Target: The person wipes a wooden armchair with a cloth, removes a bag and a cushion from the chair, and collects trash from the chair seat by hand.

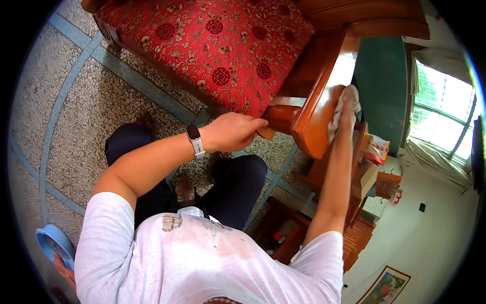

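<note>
A wooden armchair [324, 96] with a glossy armrest and a red patterned seat cushion [217, 50] stands in front of me. My left hand [233, 131], below a wrist with a grey-banded watch [194, 141], is closed at the chair's front post, beneath the armrest. Its fingers curl around the wood and are partly hidden. At the outer side of the armrest, my right hand [348, 109] presses a whitish cloth [349, 101] against the wood. Part of that hand is covered by the cloth.
A light-blue basin [54, 242] rests on the speckled floor at the lower left, with another person's hand [63, 271] beside it. More wooden furniture [283, 225] and a plastic packet [375, 148] are at the right. Beyond are a curtained window [440, 109] and a framed picture [386, 286].
</note>
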Demonstrator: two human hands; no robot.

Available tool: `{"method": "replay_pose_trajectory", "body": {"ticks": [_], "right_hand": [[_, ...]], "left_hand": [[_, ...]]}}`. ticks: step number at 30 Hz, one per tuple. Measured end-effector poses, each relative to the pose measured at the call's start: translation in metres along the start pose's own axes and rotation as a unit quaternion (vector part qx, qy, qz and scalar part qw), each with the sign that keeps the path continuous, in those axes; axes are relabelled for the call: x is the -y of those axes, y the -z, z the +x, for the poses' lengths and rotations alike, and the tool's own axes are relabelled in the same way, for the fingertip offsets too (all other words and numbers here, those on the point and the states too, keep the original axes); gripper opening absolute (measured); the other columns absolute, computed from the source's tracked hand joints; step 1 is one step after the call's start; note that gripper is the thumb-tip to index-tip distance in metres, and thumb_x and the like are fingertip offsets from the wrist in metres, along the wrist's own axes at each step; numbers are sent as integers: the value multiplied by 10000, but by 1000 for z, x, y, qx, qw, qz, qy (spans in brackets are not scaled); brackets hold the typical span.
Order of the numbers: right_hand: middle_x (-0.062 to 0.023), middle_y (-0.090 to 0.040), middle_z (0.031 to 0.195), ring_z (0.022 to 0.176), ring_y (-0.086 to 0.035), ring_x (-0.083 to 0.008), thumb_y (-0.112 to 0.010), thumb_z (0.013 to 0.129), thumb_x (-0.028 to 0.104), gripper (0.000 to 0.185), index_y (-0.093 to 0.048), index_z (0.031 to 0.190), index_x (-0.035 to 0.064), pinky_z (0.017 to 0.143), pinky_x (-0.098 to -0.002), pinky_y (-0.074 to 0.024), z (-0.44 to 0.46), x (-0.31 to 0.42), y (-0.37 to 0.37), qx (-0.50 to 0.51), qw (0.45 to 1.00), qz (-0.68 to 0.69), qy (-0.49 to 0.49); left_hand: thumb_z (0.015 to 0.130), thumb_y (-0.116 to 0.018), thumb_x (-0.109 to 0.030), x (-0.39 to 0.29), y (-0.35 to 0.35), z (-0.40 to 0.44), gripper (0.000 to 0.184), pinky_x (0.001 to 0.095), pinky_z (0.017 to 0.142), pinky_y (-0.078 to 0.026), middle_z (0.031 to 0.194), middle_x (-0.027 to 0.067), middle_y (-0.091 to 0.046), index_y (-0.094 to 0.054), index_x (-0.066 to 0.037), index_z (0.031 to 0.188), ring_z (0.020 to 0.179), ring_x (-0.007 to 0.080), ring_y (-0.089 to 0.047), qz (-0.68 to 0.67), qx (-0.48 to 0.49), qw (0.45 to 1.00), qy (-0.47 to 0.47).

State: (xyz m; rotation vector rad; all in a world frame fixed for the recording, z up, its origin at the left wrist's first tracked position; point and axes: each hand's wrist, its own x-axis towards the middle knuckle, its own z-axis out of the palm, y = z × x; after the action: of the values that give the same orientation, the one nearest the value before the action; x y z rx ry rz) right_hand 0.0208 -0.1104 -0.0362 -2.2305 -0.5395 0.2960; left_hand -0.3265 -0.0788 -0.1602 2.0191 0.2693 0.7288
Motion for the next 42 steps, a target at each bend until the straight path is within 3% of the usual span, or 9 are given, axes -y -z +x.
{"method": "replay_pose_trajectory", "body": {"ticks": [5, 8, 11, 13, 14, 17, 23, 28, 42], "right_hand": [[-97, -598, 1062, 951, -576, -148, -665, 809, 342, 488, -560, 1143, 1, 789, -262, -452, -111, -7, 12, 32, 997, 58, -43], [-98, -605, 1029, 946, -580, -168, -660, 820, 341, 498, -558, 1151, -18, 797, -284, -457, -152, -10, 7, 32, 986, 149, 70], [-143, -545, 1162, 1045, -549, -239, -641, 836, 351, 545, -520, 1190, -46, 885, -334, -434, -172, -7, 9, -21, 994, -20, 103], [-201, -425, 1307, 1154, -474, -327, -610, 856, 345, 554, -497, 1209, -67, 970, -386, -376, -177, -9, 10, -41, 900, -243, 361], [-231, -334, 1371, 1208, -414, -373, -598, 860, 325, 516, -507, 1203, -50, 1002, -398, -339, -189, 3, 4, -37, 903, -229, 361], [-237, -371, 1342, 1196, -425, -385, -634, 833, 302, 519, -502, 1215, -23, 993, -411, -352, -190, 19, -1, -14, 856, -330, 399], [-218, -420, 1313, 1195, -424, -392, -691, 775, 266, 481, -538, 1141, -5, 979, -452, -364, -179, 49, -34, 85, 850, -242, 461], [-103, -422, 1357, 1242, -402, -311, -728, 635, 182, 546, -566, 1133, 31, 1017, -413, -364, -124, 77, -53, 169, 821, -385, 386], [-195, -615, 1129, 1054, -589, -303, -678, 605, 199, 644, -563, 1220, 46, 901, -346, -461, 97, 137, -119, 50, 864, -406, 294]], "left_hand": [[795, -556, -99, -4, 5, -10, 352, 456, 673, -488, 843, 160, -631, -516, -17, 1135, 789, 337, -617, 2, -25, 1000, -19], [808, -556, -103, -1, 2, -15, 348, 451, 666, -485, 846, 154, -626, -517, -24, 1145, 785, 334, -613, 11, -36, 999, -33], [818, -558, -108, 2, 5, -19, 323, 446, 653, -481, 821, 144, -621, -528, -27, 1129, 762, 328, -610, 40, -8, 999, -31], [816, -557, -111, 3, 12, -21, 300, 442, 646, -481, 789, 138, -619, -543, -27, 1103, 746, 325, -612, 66, 27, 997, -19], [814, -558, -113, 3, 14, -23, 277, 441, 640, -481, 763, 134, -616, -557, -26, 1076, 727, 322, -611, 84, 34, 996, -20], [814, -555, -119, 3, 17, -26, 236, 442, 628, -479, 725, 128, -610, -579, -28, 1030, 694, 319, -608, 105, 41, 993, -18], [817, -553, -121, 7, 24, -24, 180, 455, 600, -470, 688, 132, -591, -592, -28, 966, 663, 326, -599, 102, 24, 994, -30], [811, -561, -121, 16, 22, -16, 165, 449, 597, -472, 687, 136, -590, -585, -22, 940, 664, 333, -597, 79, 23, 997, -11], [787, -593, -125, 32, 14, 6, 171, 429, 580, -481, 700, 123, -590, -581, -32, 930, 656, 316, -603, 80, 64, 994, 42]]}}
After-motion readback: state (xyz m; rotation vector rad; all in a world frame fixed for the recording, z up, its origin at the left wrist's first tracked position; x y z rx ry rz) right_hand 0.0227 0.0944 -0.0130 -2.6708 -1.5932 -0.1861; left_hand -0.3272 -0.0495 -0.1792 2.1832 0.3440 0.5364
